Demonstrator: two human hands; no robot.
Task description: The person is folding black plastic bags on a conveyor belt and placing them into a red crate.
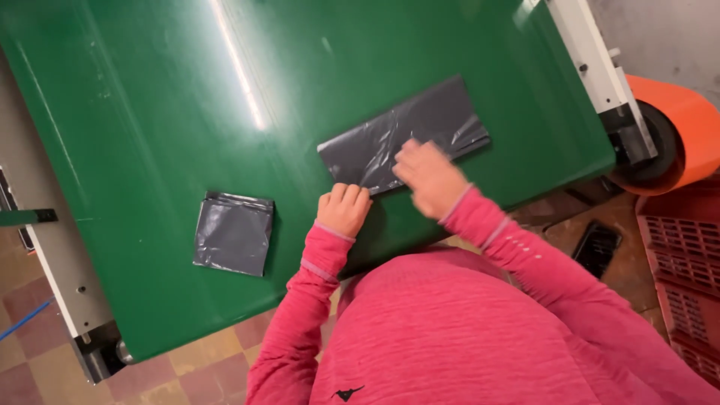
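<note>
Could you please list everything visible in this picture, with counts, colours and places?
long folded plastic bag: one, dark grey, on the belt's middle right, under both hands
square folded plastic bag: one, dark grey, on the belt to the left, apart from the hands
conveyor belt: one, glossy green, fills most of the view
machine frame: white metal, along the belt's right end, with a similar rail at the left end
roll: one, orange, far right beside the frame
crate: red, slotted, lower right on the floor
floor tiles: red and tan checks, bottom left
left hand: fist pressing at the long bag's near edge
right hand: flat on the long bag, blurred
sleeves: pink
</note>
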